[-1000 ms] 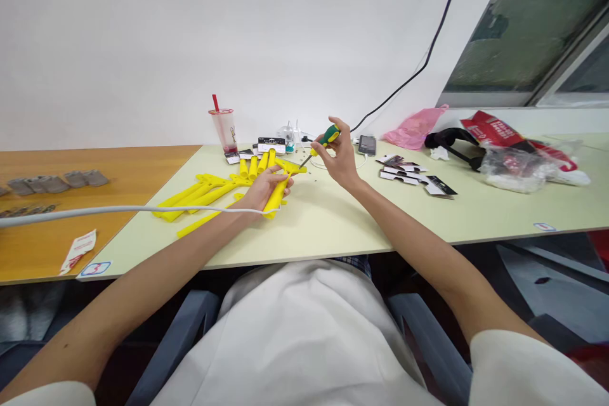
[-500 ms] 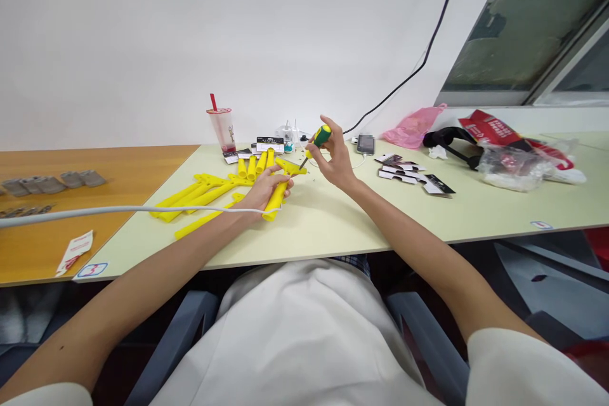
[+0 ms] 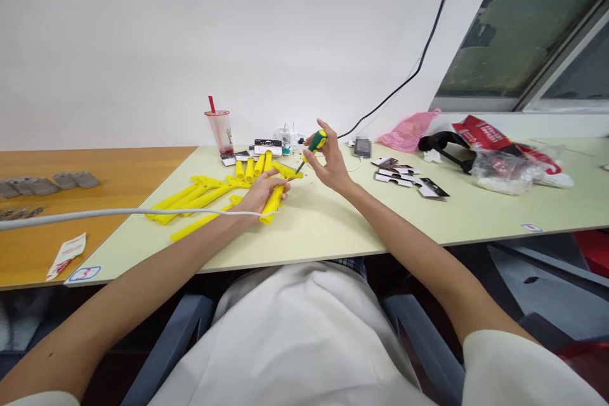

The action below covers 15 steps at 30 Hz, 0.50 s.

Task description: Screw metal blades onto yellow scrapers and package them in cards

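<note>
Head: screwdriver diagonal, tip lower-left.

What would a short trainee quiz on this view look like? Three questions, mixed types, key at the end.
1. Multiple choice: what does the right hand hold?
A) phone
B) screwdriver
C) straw

2. True or false: in this view, the pink bag is to the right of the cup.

3. Fill in the colour: the left hand grips a ____ part.

Key: 1 B; 2 true; 3 yellow.
</note>
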Tool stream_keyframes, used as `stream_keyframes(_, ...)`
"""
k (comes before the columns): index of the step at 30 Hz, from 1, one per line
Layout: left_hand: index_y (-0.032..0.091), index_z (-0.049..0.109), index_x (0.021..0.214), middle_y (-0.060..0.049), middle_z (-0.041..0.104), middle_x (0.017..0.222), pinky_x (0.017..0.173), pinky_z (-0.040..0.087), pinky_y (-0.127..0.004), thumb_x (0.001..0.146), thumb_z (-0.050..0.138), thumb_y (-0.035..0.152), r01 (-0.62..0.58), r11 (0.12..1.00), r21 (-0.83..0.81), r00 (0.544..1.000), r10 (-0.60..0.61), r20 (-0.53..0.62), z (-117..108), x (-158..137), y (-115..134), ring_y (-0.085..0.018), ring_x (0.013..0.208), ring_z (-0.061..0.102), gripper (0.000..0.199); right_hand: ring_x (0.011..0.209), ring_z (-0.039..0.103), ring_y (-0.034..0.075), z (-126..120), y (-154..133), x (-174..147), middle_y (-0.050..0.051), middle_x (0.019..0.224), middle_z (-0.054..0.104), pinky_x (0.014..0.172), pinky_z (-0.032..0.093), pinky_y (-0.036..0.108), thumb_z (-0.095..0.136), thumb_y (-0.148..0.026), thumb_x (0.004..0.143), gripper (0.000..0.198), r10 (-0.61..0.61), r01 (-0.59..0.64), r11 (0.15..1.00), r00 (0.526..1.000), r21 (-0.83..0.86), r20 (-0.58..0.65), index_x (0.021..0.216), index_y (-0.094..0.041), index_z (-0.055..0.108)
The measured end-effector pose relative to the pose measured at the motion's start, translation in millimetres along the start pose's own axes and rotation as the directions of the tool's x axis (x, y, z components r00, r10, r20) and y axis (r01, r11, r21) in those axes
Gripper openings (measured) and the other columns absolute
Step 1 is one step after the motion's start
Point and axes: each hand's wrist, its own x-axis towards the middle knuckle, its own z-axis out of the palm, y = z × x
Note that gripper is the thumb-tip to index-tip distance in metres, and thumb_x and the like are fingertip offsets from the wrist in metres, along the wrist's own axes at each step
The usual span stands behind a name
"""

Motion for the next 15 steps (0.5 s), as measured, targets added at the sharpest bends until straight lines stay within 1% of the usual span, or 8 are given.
stream_keyframes(2, 0.016, 0.063, 0.116, -0.007, 0.073, 0.099, 0.049, 0.046, -0.017, 0.075, 0.078, 0.001, 0.001, 1.0, -0.003, 1.0, -0.001, -0.003, -0.8, 0.4, -0.2, -0.011, 0.068, 0.066, 0.046, 0.123, 0.076, 0.03, 0.1, -0.9, -0.4, 0.015, 0.15, 0.068, 0.111, 0.068, 0.055, 0.052, -0.073, 0.112, 0.086, -0.002, 0.002, 0.999, 1.0, 0.035, 0.016, 0.182, -0.039, 0.017)
stream_keyframes(4, 0.016, 0.065, 0.116, -0.008, 0.073, 0.098, 0.05, 0.047, -0.017, 0.075, 0.078, 0.001, -0.004, 1.0, 0.002, 1.0, 0.004, 0.003, -1.2, 0.5, -0.6, -0.011, 0.068, 0.065, 0.045, 0.118, 0.079, 0.03, 0.8, -1.3, -0.6, 0.014, 0.145, 0.071, 0.108, 0.069, 0.054, 0.051, -0.073, 0.113, 0.085, 0.02, -0.021, 0.998, 1.0, 0.066, 0.01, 0.182, -0.038, 0.017)
stream_keyframes(6, 0.014, 0.067, 0.115, -0.009, 0.074, 0.099, 0.05, 0.048, -0.017, 0.076, 0.078, 0.003, -0.008, 1.0, 0.015, 1.0, 0.008, 0.023, -1.0, 0.0, -1.0, -0.01, 0.067, 0.064, 0.042, 0.109, 0.08, 0.03, 1.2, -1.0, -0.6, 0.013, 0.136, 0.074, 0.104, 0.071, 0.055, 0.054, -0.076, 0.11, 0.086, 0.045, -0.044, 0.996, 0.999, 0.072, -0.01, 0.18, -0.038, 0.022)
stream_keyframes(8, 0.012, 0.07, 0.116, -0.01, 0.075, 0.103, 0.05, 0.049, -0.017, 0.077, 0.078, 0.004, -0.004, 1.0, 0.025, 0.999, 0.003, 0.035, 0.0, -0.9, -1.3, -0.01, 0.068, 0.063, 0.041, 0.105, 0.08, 0.03, 0.8, -0.3, -0.3, 0.012, 0.129, 0.076, 0.102, 0.071, 0.056, 0.057, -0.079, 0.107, 0.086, 0.058, -0.056, 0.997, 0.998, 0.06, -0.034, 0.177, -0.038, 0.029)
stream_keyframes(10, 0.012, 0.071, 0.118, -0.011, 0.075, 0.104, 0.05, 0.049, -0.017, 0.077, 0.078, 0.004, -0.003, 1.0, 0.026, 0.999, 0.002, 0.034, 0.8, -1.7, -1.2, -0.01, 0.068, 0.063, 0.042, 0.11, 0.079, 0.031, -0.3, 0.7, 0.1, 0.013, 0.134, 0.075, 0.105, 0.07, 0.056, 0.057, -0.079, 0.107, 0.084, 0.06, -0.057, 0.997, 0.997, 0.051, -0.047, 0.176, -0.038, 0.031)
stream_keyframes(12, 0.012, 0.07, 0.117, -0.01, 0.075, 0.102, 0.05, 0.049, -0.017, 0.077, 0.079, 0.004, -0.005, 1.0, 0.023, 1.0, 0.005, 0.027, 1.1, -2.0, -0.8, -0.01, 0.068, 0.064, 0.042, 0.116, 0.078, 0.03, -1.4, 2.0, 0.5, 0.014, 0.143, 0.072, 0.108, 0.069, 0.055, 0.054, -0.077, 0.11, 0.081, 0.058, -0.055, 0.996, 0.998, 0.067, -0.04, 0.177, -0.039, 0.029)
stream_keyframes(13, 0.012, 0.07, 0.116, -0.01, 0.075, 0.101, 0.05, 0.049, -0.017, 0.076, 0.079, 0.004, -0.004, 1.0, 0.023, 1.0, 0.004, 0.025, 0.9, -2.0, -0.6, -0.01, 0.068, 0.064, 0.042, 0.116, 0.078, 0.029, -1.9, 2.8, 0.6, 0.014, 0.146, 0.07, 0.108, 0.069, 0.054, 0.052, -0.076, 0.111, 0.08, 0.059, -0.057, 0.995, 0.998, 0.082, -0.03, 0.178, -0.039, 0.027)
stream_keyframes(15, 0.013, 0.069, 0.115, -0.009, 0.075, 0.1, 0.05, 0.048, -0.017, 0.075, 0.079, 0.003, 0.003, 1.0, 0.019, 1.0, -0.003, 0.018, 0.2, -1.8, -0.2, -0.01, 0.067, 0.064, 0.043, 0.111, 0.079, 0.027, -2.6, 4.2, 0.7, 0.014, 0.143, 0.071, 0.104, 0.07, 0.051, 0.053, -0.074, 0.112, 0.079, 0.068, -0.066, 0.992, 0.998, 0.105, -0.019, 0.178, -0.039, 0.027)
